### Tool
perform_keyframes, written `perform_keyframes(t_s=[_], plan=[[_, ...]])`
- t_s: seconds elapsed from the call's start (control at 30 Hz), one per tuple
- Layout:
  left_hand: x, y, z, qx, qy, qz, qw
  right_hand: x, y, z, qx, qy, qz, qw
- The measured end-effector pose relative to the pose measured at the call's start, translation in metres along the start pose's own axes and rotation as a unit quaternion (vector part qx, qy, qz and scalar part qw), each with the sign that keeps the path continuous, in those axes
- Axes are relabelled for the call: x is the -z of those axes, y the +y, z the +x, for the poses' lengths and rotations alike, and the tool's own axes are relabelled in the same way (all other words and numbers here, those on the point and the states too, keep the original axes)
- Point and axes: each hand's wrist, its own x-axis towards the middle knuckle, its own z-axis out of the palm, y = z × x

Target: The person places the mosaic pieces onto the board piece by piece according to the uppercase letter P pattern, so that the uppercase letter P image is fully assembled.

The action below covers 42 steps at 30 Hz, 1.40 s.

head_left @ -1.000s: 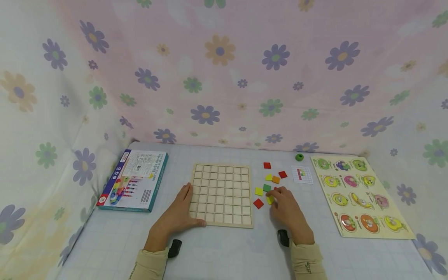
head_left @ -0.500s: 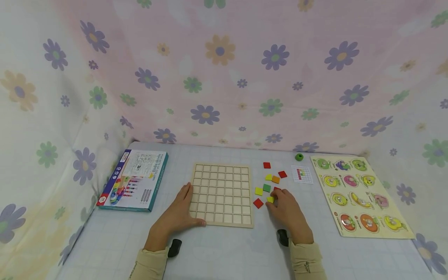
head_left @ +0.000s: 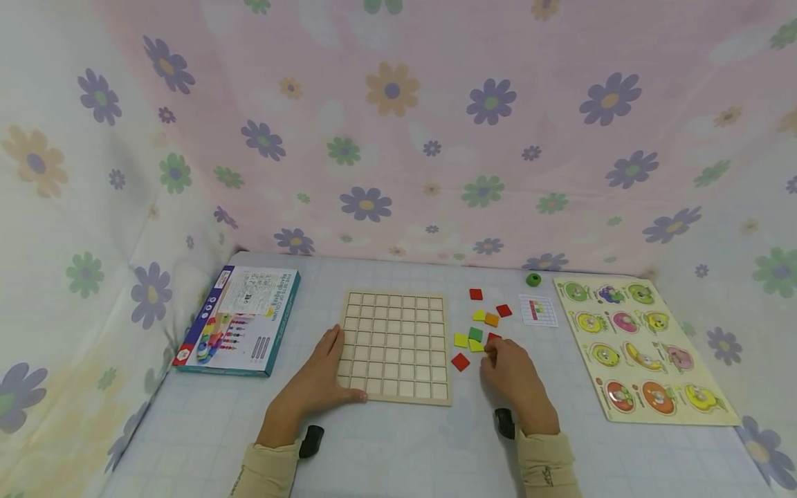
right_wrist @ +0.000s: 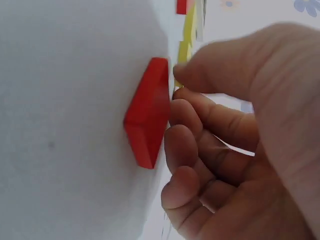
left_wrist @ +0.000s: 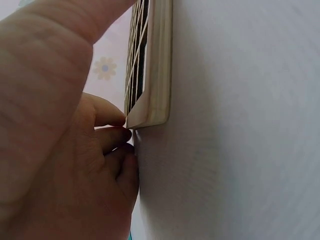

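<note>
My left hand rests against the wooden grid board, fingers along its left side and thumb at the front left corner. In the left wrist view the fingertips touch the board's edge. The right hand pinches a yellow tile at its right edge between thumb and forefinger, low over the table. This tile lies right at a green tile. A red tile sits close to the curled fingers in the right wrist view.
More loose tiles, including a yellow tile, an orange tile and a red tile, lie right of the board. Behind them are a pattern card and a green bead. A fruit puzzle board stands right, a box left.
The right hand's fingertips and the yellow tile have shifted slightly away from me and left, up to the green tile. The left hand and the grid board have stayed put.
</note>
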Motion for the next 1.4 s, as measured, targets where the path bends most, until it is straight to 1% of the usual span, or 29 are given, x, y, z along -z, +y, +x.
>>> perform_keyframes(t_s=[0.07,0.2,0.27,0.4,0.5,0.6,0.77,0.83,0.97,1.2,1.3,1.4], plan=[[0.000,0.000,0.000,0.001,-0.001,-0.001,1.0000,0.000,0.000,0.000,0.013,0.003,-0.003,0.9999],[0.001,0.000,0.001,0.000,0.000,-0.005,1.0000,-0.002,0.000,0.001,0.048,0.025,-0.010,0.9985],[0.002,0.000,0.001,0.001,-0.002,-0.005,1.0000,-0.003,-0.001,0.003,0.054,0.031,-0.012,0.9980],[0.001,0.000,-0.001,0.004,-0.002,-0.006,1.0000,-0.005,-0.005,0.006,0.061,0.029,-0.008,0.9977],[0.001,-0.001,-0.001,0.006,-0.001,-0.002,1.0000,-0.005,-0.008,0.007,0.074,0.032,-0.007,0.9967],[0.000,-0.001,-0.001,0.003,0.002,0.000,1.0000,-0.005,-0.010,0.008,0.085,0.039,-0.016,0.9955],[-0.001,-0.002,-0.001,0.005,0.001,0.002,1.0000,-0.007,-0.012,0.008,0.086,0.038,-0.027,0.9952],[0.000,-0.001,-0.001,0.009,-0.002,0.003,1.0000,-0.007,-0.012,0.008,0.082,0.037,-0.026,0.9956],[-0.001,-0.001,0.000,0.006,0.000,-0.001,1.0000,-0.006,-0.013,0.008,0.074,0.034,-0.018,0.9965],[-0.001,-0.001,-0.001,0.004,-0.002,-0.003,1.0000,-0.005,-0.010,0.008,0.073,0.032,-0.008,0.9968],[0.000,0.000,-0.001,0.005,-0.003,-0.006,1.0000,-0.005,-0.010,0.008,0.078,0.043,0.000,0.9961],[-0.001,0.001,-0.001,0.007,-0.001,-0.002,1.0000,-0.002,-0.013,0.008,0.089,0.059,0.018,0.9942]])
